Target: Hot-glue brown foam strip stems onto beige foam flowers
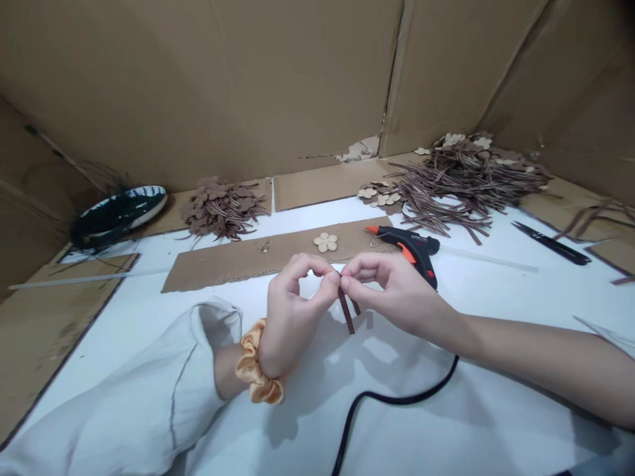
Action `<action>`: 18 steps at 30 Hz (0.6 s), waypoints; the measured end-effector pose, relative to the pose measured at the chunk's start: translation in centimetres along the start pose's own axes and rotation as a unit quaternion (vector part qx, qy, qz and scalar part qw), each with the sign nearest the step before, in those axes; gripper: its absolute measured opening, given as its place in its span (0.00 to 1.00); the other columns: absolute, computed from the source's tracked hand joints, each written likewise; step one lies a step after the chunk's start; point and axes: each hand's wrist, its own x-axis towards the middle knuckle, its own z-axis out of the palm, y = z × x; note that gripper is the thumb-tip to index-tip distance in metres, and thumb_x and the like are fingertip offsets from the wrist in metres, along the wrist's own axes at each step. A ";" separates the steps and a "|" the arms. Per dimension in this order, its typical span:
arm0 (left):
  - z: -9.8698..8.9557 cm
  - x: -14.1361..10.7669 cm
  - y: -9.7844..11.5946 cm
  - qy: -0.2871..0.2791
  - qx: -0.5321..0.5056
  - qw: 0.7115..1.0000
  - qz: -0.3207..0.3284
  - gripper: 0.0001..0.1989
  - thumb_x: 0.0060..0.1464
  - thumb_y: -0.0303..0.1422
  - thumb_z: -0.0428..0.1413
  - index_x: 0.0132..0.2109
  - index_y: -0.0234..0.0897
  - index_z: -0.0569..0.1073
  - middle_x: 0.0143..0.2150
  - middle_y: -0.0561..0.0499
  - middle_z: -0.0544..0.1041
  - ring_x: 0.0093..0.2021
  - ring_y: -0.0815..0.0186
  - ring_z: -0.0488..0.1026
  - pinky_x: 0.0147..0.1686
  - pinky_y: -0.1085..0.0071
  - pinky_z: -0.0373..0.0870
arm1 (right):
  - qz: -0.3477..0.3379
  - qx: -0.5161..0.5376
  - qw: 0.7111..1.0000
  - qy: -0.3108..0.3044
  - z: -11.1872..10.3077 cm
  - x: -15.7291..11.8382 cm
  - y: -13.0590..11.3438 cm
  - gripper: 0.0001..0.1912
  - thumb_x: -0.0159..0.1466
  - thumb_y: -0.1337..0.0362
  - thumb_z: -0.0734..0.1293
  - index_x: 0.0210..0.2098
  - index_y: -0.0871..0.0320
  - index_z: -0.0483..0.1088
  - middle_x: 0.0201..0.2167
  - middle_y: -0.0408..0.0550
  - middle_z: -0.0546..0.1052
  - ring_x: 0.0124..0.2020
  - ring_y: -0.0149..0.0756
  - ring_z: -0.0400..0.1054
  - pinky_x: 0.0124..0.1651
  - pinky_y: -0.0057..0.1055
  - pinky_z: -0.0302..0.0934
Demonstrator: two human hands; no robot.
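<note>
- Head view: one brown ribbon (346, 311) is held above the white bench (258, 449), to the near left of the glue gun (419, 250), landmark for this legend.
- Grip: left hand (297, 317) and right hand (394, 291) each pinch the ribbon's upper end, thumb to forefinger, with no gap that I can make out; the two sets of fingertips nearly meet.
- Axis: from the pinch, two tails hang downward, the longer slanting slightly to the glue gun's side; the ribbon appears doubled there.
- Nearer hand: the right, overlapping the glue gun's handle in this view; whether they touch I cannot tell.
- Loose flower (326, 242): one, cream, left of the glue gun's nozzle, flat on one cardboard strip (238, 261) and beyond the grip.
- Heaps: two, their pieces too tangled to count; a brown heap (218, 205) well left of the glue gun, a larger heap (461, 178) behind it and to its right.
- Outlying: one plate (157, 193), far left of the glue gun; one slim black tool (550, 243), to its right.
</note>
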 end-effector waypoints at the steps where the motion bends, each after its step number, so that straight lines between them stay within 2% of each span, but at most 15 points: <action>1: 0.1 0.0 0.0 -0.001 -0.004 1.000 -0.004 0.06 0.50 0.27 0.54 0.26 0.38 0.68 0.26 0.56 0.71 0.31 0.68 0.67 0.35 0.71 0.62 | -0.006 0.000 1.000 -0.001 0.0 0.0 0.0 0.04 0.56 0.66 0.66 0.26 0.60 0.67 0.24 0.41 0.72 0.27 0.27 0.66 0.30 0.23 0.59; 9: 0.4 0.2 0.4 -0.012 -0.050 0.996 -0.072 0.06 0.48 0.27 0.53 0.25 0.38 0.67 0.24 0.57 0.70 0.29 0.68 0.64 0.36 0.69 0.59 | -0.032 -0.033 0.999 0.013 0.3 0.0 0.3 0.04 0.57 0.68 0.64 0.25 0.58 0.65 0.24 0.41 0.70 0.30 0.29 0.67 0.29 0.24 0.61; 15: 0.2 0.4 0.3 -0.028 -0.033 0.996 -0.073 0.06 0.49 0.27 0.52 0.26 0.37 0.67 0.23 0.58 0.69 0.27 0.70 0.64 0.35 0.70 0.58 | -0.010 -0.039 0.999 0.001 0.1 0.0 0.6 0.04 0.57 0.69 0.62 0.26 0.57 0.64 0.23 0.40 0.70 0.26 0.29 0.65 0.23 0.23 0.59; 18: 0.1 0.5 0.1 -0.027 -0.027 0.996 -0.080 0.05 0.50 0.28 0.52 0.26 0.38 0.67 0.21 0.59 0.68 0.25 0.70 0.63 0.34 0.71 0.59 | -0.009 -0.026 1.000 -0.007 0.1 0.0 0.7 0.04 0.56 0.71 0.63 0.26 0.57 0.64 0.24 0.41 0.72 0.28 0.29 0.67 0.27 0.23 0.61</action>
